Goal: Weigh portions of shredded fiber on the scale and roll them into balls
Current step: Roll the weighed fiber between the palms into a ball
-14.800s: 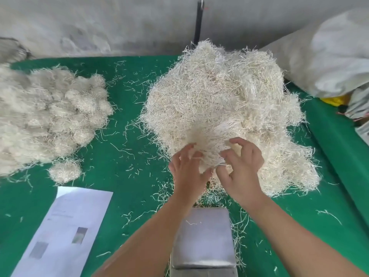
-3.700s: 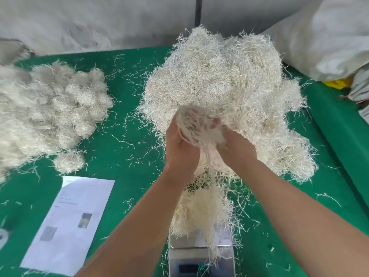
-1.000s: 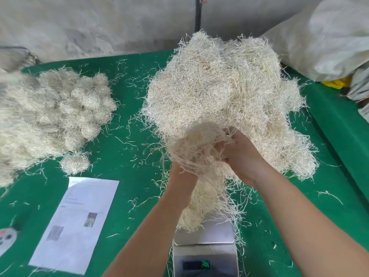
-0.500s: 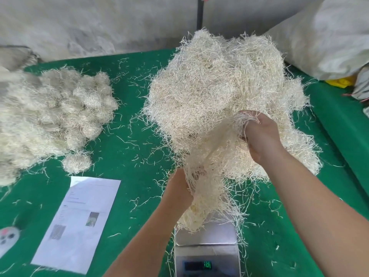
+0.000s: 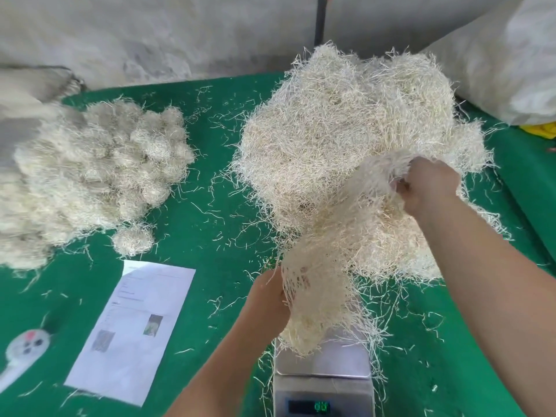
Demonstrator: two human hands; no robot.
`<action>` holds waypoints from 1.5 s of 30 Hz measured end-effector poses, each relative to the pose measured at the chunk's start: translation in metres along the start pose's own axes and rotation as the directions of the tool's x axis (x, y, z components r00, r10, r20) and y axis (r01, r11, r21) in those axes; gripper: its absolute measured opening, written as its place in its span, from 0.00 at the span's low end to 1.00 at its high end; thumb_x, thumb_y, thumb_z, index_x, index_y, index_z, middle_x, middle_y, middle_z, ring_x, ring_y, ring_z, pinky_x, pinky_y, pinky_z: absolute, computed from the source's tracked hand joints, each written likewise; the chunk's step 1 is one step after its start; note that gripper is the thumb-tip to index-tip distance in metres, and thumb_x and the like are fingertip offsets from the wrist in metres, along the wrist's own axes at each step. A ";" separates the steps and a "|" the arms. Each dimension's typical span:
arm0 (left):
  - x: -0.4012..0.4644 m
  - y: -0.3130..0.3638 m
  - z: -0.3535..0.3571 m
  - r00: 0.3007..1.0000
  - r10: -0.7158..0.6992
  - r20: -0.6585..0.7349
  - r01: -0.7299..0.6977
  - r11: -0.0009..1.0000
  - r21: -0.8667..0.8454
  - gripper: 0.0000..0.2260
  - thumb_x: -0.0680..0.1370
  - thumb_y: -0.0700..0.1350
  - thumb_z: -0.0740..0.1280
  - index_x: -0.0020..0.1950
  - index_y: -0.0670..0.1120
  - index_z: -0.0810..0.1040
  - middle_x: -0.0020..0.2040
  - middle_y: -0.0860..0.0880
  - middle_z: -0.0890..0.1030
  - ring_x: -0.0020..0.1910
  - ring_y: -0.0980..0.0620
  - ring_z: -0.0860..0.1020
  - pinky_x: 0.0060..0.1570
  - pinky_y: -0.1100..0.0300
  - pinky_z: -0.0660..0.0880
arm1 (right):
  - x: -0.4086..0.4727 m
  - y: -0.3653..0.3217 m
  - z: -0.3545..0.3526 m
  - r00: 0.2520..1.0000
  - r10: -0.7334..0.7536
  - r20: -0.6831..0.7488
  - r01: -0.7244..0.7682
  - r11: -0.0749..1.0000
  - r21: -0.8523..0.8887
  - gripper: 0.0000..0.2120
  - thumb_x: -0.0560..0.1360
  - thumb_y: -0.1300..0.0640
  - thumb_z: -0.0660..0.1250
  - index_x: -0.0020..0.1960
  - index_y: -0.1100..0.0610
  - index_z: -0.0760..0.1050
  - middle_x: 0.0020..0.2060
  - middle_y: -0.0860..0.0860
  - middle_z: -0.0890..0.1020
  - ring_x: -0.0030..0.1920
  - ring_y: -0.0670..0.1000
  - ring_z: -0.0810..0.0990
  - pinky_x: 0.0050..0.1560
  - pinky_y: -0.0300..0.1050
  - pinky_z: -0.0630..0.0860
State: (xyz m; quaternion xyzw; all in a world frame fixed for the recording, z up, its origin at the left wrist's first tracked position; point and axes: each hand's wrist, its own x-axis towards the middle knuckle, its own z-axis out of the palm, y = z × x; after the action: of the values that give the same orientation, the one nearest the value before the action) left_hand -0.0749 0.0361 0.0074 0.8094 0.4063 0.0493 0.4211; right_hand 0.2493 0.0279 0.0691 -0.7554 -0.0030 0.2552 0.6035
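A big heap of pale shredded fiber covers the middle and right of the green table. My right hand grips a tuft of fiber at the heap's near right side, and strands stretch from it down to the left. My left hand holds the lower clump of that portion of fiber, which hangs onto the steel scale at the bottom edge. Green digits glow on the scale's display, too blurred to read.
A pile of rolled fiber balls lies at the left, one ball apart at its near edge. A printed sheet of paper and a small white device lie at the lower left. A white sack stands at the right.
My right hand has pulled up and to the right, away from my left hand, stretching the fiber portion apart. My left hand stays low over the scale with its clump.
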 end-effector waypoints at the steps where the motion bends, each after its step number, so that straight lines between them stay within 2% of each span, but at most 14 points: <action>1: -0.003 -0.009 0.001 0.999 -0.046 0.014 0.046 0.999 0.004 0.07 0.80 0.33 0.68 0.57 0.41 0.81 0.48 0.48 0.82 0.49 0.47 0.82 0.55 0.53 0.80 | 0.009 -0.008 -0.004 0.998 0.055 -0.023 -0.055 0.998 -0.003 0.09 0.83 0.53 0.66 0.50 0.59 0.74 0.44 0.55 0.80 0.36 0.52 0.76 0.28 0.47 0.69; 5: -0.014 -0.029 0.007 0.989 -0.150 0.008 0.150 0.988 0.041 0.05 0.78 0.37 0.70 0.48 0.48 0.81 0.46 0.54 0.84 0.47 0.53 0.83 0.55 0.52 0.81 | 0.028 -0.034 -0.014 0.987 0.095 0.126 -0.124 0.962 0.242 0.19 0.81 0.58 0.68 0.71 0.57 0.71 0.62 0.52 0.78 0.58 0.53 0.81 0.40 0.42 0.84; 10: 0.001 -0.021 0.020 0.990 -0.052 -0.129 0.074 0.983 0.167 0.23 0.74 0.47 0.75 0.68 0.57 0.77 0.68 0.59 0.72 0.68 0.53 0.65 0.74 0.52 0.62 | 0.007 -0.040 -0.006 0.821 0.140 0.553 0.095 0.923 -0.374 0.44 0.75 0.53 0.77 0.81 0.39 0.54 0.80 0.57 0.62 0.64 0.64 0.76 0.46 0.57 0.85; 13: 0.006 -0.013 0.020 0.987 -0.135 -0.082 0.142 0.986 0.091 0.41 0.70 0.52 0.66 0.82 0.57 0.56 0.76 0.59 0.66 0.72 0.52 0.61 0.76 0.47 0.59 | -0.002 -0.053 -0.025 0.835 0.011 0.549 0.441 0.583 -0.683 0.35 0.79 0.48 0.73 0.81 0.43 0.58 0.80 0.56 0.62 0.53 0.58 0.82 0.38 0.51 0.84; 16: 0.009 -0.011 0.018 0.982 -0.171 -0.083 0.177 0.982 0.061 0.41 0.69 0.46 0.65 0.80 0.57 0.51 0.78 0.54 0.65 0.74 0.48 0.62 0.76 0.42 0.61 | -0.014 -0.063 -0.050 0.872 -0.213 0.441 0.490 0.342 -0.802 0.27 0.81 0.43 0.68 0.76 0.50 0.67 0.73 0.58 0.74 0.43 0.58 0.85 0.51 0.58 0.82; 21: 0.021 0.002 0.025 0.989 -0.148 -0.004 0.140 0.925 0.352 0.23 0.81 0.45 0.62 0.77 0.54 0.66 0.76 0.45 0.62 0.74 0.39 0.64 0.74 0.42 0.64 | -0.060 -0.046 -0.072 0.839 -0.344 0.422 0.540 0.427 -0.726 0.17 0.81 0.42 0.65 0.66 0.49 0.75 0.42 0.49 0.87 0.36 0.51 0.87 0.53 0.59 0.82; 27: 0.031 0.018 0.030 0.991 -0.109 0.080 0.033 0.770 0.637 0.31 0.80 0.37 0.65 0.81 0.47 0.58 0.69 0.42 0.72 0.66 0.40 0.75 0.66 0.44 0.74 | -0.092 -0.015 -0.092 0.858 -0.133 0.496 0.492 0.487 -0.721 0.13 0.79 0.37 0.64 0.57 0.43 0.77 0.32 0.43 0.86 0.27 0.45 0.83 0.36 0.45 0.77; 30: 0.029 0.025 0.027 0.987 -0.098 0.130 0.023 0.874 0.485 0.29 0.81 0.35 0.61 0.81 0.46 0.58 0.65 0.43 0.78 0.58 0.42 0.81 0.59 0.44 0.80 | -0.108 0.030 -0.075 0.805 -0.133 0.578 0.555 0.515 -0.654 0.17 0.76 0.34 0.66 0.61 0.40 0.75 0.43 0.43 0.86 0.29 0.38 0.81 0.32 0.40 0.76; 34: 0.023 0.030 0.002 0.942 -0.082 0.327 0.001 0.971 0.241 0.28 0.83 0.32 0.56 0.80 0.52 0.65 0.75 0.51 0.73 0.65 0.51 0.79 0.62 0.61 0.75 | -0.143 0.121 -0.033 0.578 0.030 0.816 0.711 0.472 -0.521 0.39 0.75 0.38 0.72 0.80 0.38 0.57 0.76 0.39 0.67 0.70 0.43 0.70 0.70 0.47 0.69; 38: 0.007 0.010 -0.021 0.977 -0.106 0.186 0.113 0.993 -0.023 0.16 0.84 0.41 0.57 0.62 0.57 0.79 0.46 0.54 0.79 0.24 0.63 0.71 0.24 0.66 0.69 | -0.143 0.168 -0.038 0.670 0.010 0.743 0.675 0.410 -0.614 0.29 0.82 0.46 0.67 0.80 0.44 0.62 0.76 0.46 0.70 0.71 0.49 0.73 0.72 0.51 0.71; 39: 0.000 0.003 -0.023 0.986 -0.132 0.100 0.141 0.986 -0.086 0.12 0.85 0.45 0.59 0.62 0.58 0.78 0.47 0.54 0.79 0.26 0.63 0.72 0.27 0.65 0.70 | -0.146 0.172 -0.040 0.697 0.012 0.717 0.653 0.402 -0.641 0.27 0.83 0.47 0.65 0.80 0.44 0.63 0.74 0.47 0.71 0.68 0.50 0.76 0.69 0.52 0.74; 41: -0.012 -0.012 -0.017 0.992 -0.124 0.016 0.125 0.985 -0.116 0.16 0.83 0.59 0.64 0.70 0.62 0.72 0.64 0.56 0.75 0.55 0.62 0.79 0.54 0.58 0.76 | -0.152 0.176 -0.043 0.725 0.018 0.688 0.624 0.404 -0.669 0.25 0.83 0.46 0.63 0.79 0.45 0.63 0.71 0.48 0.73 0.61 0.51 0.80 0.64 0.53 0.77; 43: -0.027 -0.025 0.000 0.994 -0.077 0.079 0.078 0.997 0.001 0.36 0.76 0.73 0.65 0.80 0.62 0.59 0.79 0.58 0.61 0.77 0.54 0.63 0.75 0.47 0.63 | -0.158 0.178 -0.048 0.723 0.019 0.691 0.621 0.420 -0.661 0.27 0.83 0.45 0.64 0.79 0.45 0.62 0.70 0.49 0.74 0.60 0.51 0.80 0.64 0.53 0.77; 45: -0.041 -0.031 0.025 0.983 -0.060 0.172 0.033 0.987 0.155 0.47 0.71 0.77 0.65 0.83 0.62 0.47 0.83 0.59 0.48 0.81 0.48 0.53 0.79 0.41 0.54 | -0.162 0.174 -0.057 0.691 0.060 0.721 0.621 0.462 -0.633 0.30 0.81 0.42 0.66 0.80 0.45 0.60 0.73 0.48 0.72 0.64 0.50 0.78 0.67 0.48 0.74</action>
State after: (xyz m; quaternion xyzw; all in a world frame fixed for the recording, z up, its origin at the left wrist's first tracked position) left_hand -0.1108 0.0013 -0.0206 0.8305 0.3887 -0.0633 0.3939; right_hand 0.0782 -0.1217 -0.0200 -0.7931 -0.4735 0.3534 0.1478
